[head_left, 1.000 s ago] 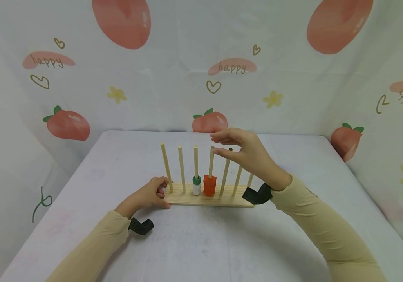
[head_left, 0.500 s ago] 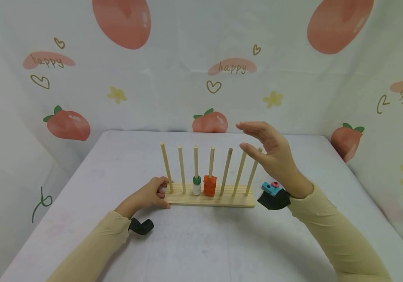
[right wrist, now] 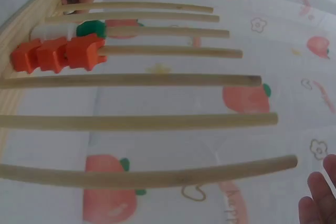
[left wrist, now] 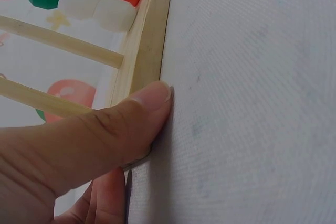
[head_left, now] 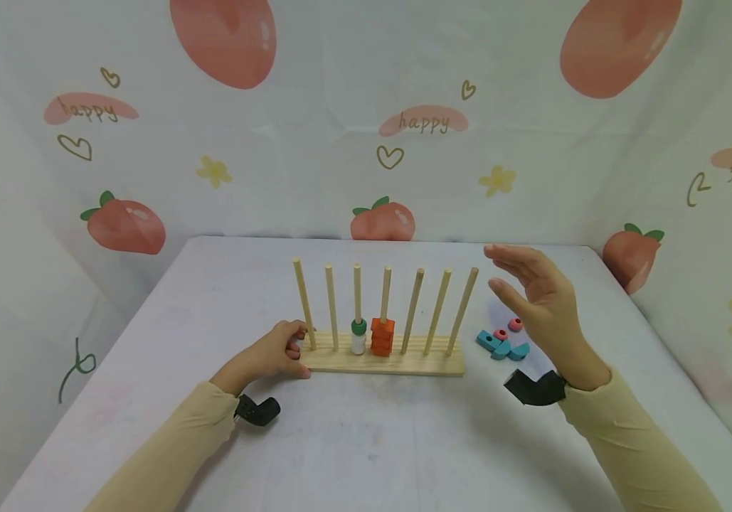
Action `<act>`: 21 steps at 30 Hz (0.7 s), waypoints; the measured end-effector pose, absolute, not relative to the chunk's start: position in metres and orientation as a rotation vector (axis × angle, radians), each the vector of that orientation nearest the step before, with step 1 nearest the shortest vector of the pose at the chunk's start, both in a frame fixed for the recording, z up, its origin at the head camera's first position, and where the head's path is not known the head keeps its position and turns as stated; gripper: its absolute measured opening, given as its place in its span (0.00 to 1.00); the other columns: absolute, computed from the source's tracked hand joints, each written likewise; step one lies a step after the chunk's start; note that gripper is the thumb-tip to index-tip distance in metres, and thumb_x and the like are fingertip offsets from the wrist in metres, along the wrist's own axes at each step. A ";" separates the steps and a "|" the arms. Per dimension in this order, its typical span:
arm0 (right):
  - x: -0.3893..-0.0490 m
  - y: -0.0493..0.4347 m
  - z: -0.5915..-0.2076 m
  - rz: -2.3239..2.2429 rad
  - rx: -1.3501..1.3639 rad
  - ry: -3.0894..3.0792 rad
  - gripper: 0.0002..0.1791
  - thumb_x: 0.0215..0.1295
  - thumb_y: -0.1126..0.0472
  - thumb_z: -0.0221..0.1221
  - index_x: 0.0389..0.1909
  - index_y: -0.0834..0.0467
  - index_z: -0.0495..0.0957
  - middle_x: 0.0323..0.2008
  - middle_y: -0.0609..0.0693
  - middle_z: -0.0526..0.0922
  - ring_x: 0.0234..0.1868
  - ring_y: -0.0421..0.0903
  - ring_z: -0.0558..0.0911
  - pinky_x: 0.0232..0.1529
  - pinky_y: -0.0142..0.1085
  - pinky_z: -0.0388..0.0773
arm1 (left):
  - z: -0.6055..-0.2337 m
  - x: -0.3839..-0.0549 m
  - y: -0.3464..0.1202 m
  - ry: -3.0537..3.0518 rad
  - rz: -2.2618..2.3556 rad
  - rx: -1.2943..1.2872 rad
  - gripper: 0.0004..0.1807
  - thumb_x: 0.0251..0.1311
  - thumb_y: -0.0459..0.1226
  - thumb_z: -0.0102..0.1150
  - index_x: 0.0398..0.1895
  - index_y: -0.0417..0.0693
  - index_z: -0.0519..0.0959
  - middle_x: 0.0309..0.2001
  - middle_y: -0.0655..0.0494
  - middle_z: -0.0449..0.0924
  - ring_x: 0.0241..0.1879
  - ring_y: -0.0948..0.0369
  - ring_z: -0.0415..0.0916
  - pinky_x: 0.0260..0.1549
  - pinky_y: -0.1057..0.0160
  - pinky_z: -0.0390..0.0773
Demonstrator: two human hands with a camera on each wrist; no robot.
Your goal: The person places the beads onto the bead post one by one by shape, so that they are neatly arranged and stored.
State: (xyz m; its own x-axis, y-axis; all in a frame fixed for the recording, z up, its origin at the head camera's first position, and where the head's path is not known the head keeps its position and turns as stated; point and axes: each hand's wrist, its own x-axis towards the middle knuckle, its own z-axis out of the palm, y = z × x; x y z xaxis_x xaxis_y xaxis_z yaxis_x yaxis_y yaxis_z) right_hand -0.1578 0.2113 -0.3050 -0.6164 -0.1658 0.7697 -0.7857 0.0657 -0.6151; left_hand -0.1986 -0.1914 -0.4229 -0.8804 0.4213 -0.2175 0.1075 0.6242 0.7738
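A wooden peg board (head_left: 340,363) with several upright dowels stands mid-table. My left hand (head_left: 272,350) grips its left end, the thumb (left wrist: 152,98) lying along the front edge and the other fingers curled round the end. Two white beads (left wrist: 79,2) with a green bead (head_left: 358,327) on top sit on the third dowel from the left. On the dowel to their right are three stacked orange star-shaped beads (head_left: 382,337). Raised over the table to the right of the board, my right hand (head_left: 541,302) holds nothing, its fingers extended and thumb apart.
Right of the board, below my right hand, lie loose blue beads (head_left: 501,350) and two pink-red beads (head_left: 516,325). A white cloth (head_left: 366,441) covers the table. Behind it hangs a fruit-print backdrop (head_left: 314,142). The bare dowel tips (head_left: 474,272) stick up high.
My right hand has moved from above the middle dowels out to the right, empty, uncovering the right dowels and the loose beads. The left hand has stayed on the board's end.
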 end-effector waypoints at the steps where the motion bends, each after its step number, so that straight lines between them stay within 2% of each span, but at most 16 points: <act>1: -0.157 0.215 -0.309 1.587 0.924 -1.853 0.20 0.61 0.74 0.61 0.54 0.73 0.72 0.54 0.51 0.80 0.58 0.43 0.78 0.59 0.29 0.71 | -0.423 -0.199 -0.191 2.470 1.139 0.424 0.42 0.39 0.31 0.79 0.60 0.36 0.67 0.50 0.42 0.63 0.43 0.56 0.66 0.43 0.62 0.73; 7: -0.151 0.230 -0.330 1.602 0.773 -1.946 0.21 0.58 0.83 0.56 0.54 0.77 0.70 0.54 0.49 0.80 0.57 0.40 0.78 0.57 0.26 0.71 | -0.423 -0.199 -0.190 2.478 1.131 0.420 0.42 0.38 0.31 0.79 0.60 0.36 0.67 0.49 0.43 0.63 0.43 0.56 0.65 0.42 0.62 0.73; 10: -0.149 0.237 -0.340 1.550 0.678 -2.027 0.22 0.57 0.84 0.55 0.54 0.75 0.71 0.53 0.47 0.80 0.56 0.38 0.78 0.56 0.23 0.70 | -0.422 -0.199 -0.191 2.474 1.136 0.416 0.42 0.38 0.32 0.79 0.60 0.36 0.67 0.49 0.42 0.63 0.43 0.56 0.66 0.43 0.61 0.73; 17: -0.144 0.253 -0.360 1.419 0.504 -2.261 0.20 0.62 0.77 0.58 0.55 0.68 0.72 0.53 0.35 0.78 0.55 0.30 0.76 0.55 0.19 0.68 | -0.423 -0.198 -0.193 2.466 1.146 0.472 0.43 0.40 0.35 0.79 0.59 0.33 0.66 0.49 0.41 0.63 0.43 0.56 0.66 0.42 0.66 0.73; 21: -0.142 0.261 -0.368 1.339 0.433 -2.437 0.20 0.65 0.69 0.59 0.57 0.65 0.73 0.54 0.46 0.79 0.53 0.24 0.74 0.53 0.16 0.67 | -0.425 -0.200 -0.192 2.463 1.143 0.426 0.43 0.40 0.32 0.79 0.61 0.34 0.65 0.51 0.41 0.63 0.45 0.55 0.66 0.44 0.62 0.73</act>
State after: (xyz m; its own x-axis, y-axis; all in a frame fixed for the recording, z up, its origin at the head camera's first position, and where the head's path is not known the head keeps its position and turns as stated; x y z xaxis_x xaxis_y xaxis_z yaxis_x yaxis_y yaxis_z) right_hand -0.1421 0.2608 -0.3682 -0.9008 -0.1062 0.4210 -0.4123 0.5130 -0.7529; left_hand -0.2003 -0.1922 -0.4246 -0.8776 0.4262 -0.2195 0.1077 0.6215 0.7760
